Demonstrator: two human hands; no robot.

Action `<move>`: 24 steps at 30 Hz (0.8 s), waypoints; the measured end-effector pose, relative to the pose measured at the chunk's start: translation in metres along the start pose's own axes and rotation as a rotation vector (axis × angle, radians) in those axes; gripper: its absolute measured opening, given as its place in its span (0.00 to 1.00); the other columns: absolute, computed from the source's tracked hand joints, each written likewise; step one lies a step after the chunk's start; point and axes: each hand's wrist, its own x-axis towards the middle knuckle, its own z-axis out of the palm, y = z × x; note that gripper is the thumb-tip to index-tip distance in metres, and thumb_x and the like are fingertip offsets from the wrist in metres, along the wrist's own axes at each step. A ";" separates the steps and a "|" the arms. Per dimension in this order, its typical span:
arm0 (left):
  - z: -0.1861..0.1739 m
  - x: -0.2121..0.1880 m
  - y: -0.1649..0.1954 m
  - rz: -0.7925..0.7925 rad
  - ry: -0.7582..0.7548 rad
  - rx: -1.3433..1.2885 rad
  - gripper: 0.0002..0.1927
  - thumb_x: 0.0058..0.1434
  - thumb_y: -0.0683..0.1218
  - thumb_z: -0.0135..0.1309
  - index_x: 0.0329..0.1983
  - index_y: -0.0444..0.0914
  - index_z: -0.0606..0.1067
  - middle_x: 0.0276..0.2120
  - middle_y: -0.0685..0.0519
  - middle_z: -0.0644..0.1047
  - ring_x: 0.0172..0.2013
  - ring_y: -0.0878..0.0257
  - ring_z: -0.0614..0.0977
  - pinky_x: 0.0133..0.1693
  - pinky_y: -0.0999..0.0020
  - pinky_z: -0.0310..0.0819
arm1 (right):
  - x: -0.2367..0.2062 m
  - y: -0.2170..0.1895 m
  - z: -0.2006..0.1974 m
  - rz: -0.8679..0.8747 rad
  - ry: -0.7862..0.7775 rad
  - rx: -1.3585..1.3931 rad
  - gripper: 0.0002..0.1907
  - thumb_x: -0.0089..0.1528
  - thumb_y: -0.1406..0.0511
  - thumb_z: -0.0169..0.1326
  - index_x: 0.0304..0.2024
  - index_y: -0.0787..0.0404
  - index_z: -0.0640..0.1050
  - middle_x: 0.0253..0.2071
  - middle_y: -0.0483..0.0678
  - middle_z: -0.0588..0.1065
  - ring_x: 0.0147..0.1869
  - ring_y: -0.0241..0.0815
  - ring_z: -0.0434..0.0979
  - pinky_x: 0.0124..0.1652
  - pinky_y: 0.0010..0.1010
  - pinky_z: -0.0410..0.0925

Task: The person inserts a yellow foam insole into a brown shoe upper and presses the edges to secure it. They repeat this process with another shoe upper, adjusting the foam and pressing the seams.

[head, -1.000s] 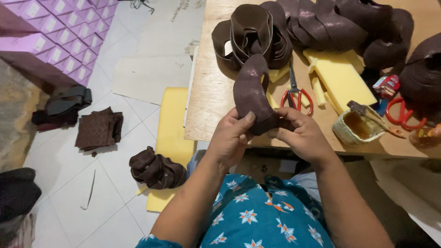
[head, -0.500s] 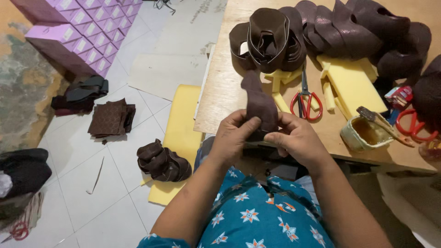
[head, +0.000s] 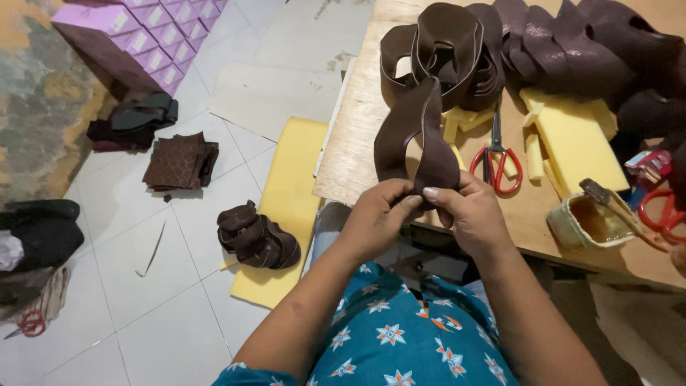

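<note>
At the near edge of the wooden counter (head: pixel 357 143), I am holding a dark brown leather strap piece (head: pixel 418 139) upright between both hands. My left hand (head: pixel 379 214) is pinching the strap's lower end, thumb and fingers closed on it, and my right hand (head: pixel 468 214) is gripping the same end from the other side, thumb pressed on top. The strap is rising from my fingers in a looped, twisted shape, its pale edge showing, in front of the pile of similar brown straps (head: pixel 500 50) lying farther back on the counter.

I judge that I am folding or pressing the strap's lower end into shape; whether glue is already on it I cannot tell. Right of my hands, red-handled scissors (head: pixel 493 157) are lying beside yellow foam blocks (head: pixel 572 139), and a small pot of amber glue (head: pixel 589 221) with a brush across it is sitting near the counter's edge. The next move, as I see it, is calling for firm, even pressure along the fold while keeping the loop from untwisting. Down on the tiled floor (head: pixel 143 300), another bundle of brown pieces (head: pixel 257 236) is resting on a yellow foam sheet (head: pixel 289 179).
</note>
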 end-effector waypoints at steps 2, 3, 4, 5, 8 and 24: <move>-0.004 0.005 0.001 -0.137 -0.013 -0.107 0.10 0.66 0.46 0.55 0.43 0.34 0.78 0.31 0.54 0.79 0.32 0.69 0.78 0.36 0.72 0.73 | 0.004 -0.001 0.001 -0.030 -0.007 -0.058 0.10 0.63 0.68 0.60 0.45 0.67 0.78 0.32 0.42 0.77 0.26 0.29 0.70 0.27 0.22 0.63; -0.005 0.007 0.001 -0.211 0.002 -0.174 0.11 0.66 0.47 0.56 0.44 0.34 0.78 0.30 0.55 0.78 0.31 0.69 0.77 0.34 0.72 0.72 | 0.006 -0.002 0.001 -0.021 -0.037 -0.051 0.10 0.64 0.67 0.59 0.46 0.66 0.78 0.32 0.42 0.77 0.27 0.29 0.70 0.27 0.22 0.64; -0.006 0.010 0.000 -0.284 0.017 -0.243 0.12 0.66 0.48 0.56 0.44 0.35 0.78 0.29 0.55 0.78 0.29 0.69 0.76 0.32 0.72 0.72 | 0.009 -0.006 0.002 -0.011 -0.066 -0.044 0.11 0.65 0.65 0.57 0.47 0.65 0.78 0.33 0.41 0.77 0.27 0.28 0.71 0.28 0.21 0.66; -0.009 0.013 -0.001 -0.202 0.051 -0.191 0.12 0.67 0.48 0.56 0.44 0.34 0.79 0.30 0.55 0.79 0.30 0.70 0.77 0.34 0.73 0.72 | 0.011 -0.010 0.003 -0.001 -0.097 -0.038 0.11 0.66 0.64 0.56 0.48 0.63 0.78 0.33 0.40 0.77 0.28 0.28 0.72 0.29 0.21 0.67; -0.014 0.019 -0.006 -0.114 0.105 -0.266 0.12 0.69 0.48 0.56 0.41 0.34 0.80 0.31 0.55 0.78 0.31 0.70 0.78 0.34 0.74 0.72 | 0.016 -0.024 0.010 0.045 -0.123 -0.255 0.14 0.61 0.67 0.60 0.49 0.62 0.78 0.31 0.40 0.74 0.26 0.27 0.68 0.26 0.22 0.64; -0.033 0.044 -0.007 -0.427 0.347 -0.946 0.15 0.68 0.49 0.52 0.43 0.30 0.77 0.37 0.46 0.82 0.37 0.61 0.84 0.44 0.65 0.80 | -0.001 -0.048 0.018 0.223 -0.184 -0.242 0.18 0.53 0.70 0.64 0.46 0.62 0.78 0.29 0.42 0.76 0.24 0.28 0.67 0.24 0.22 0.60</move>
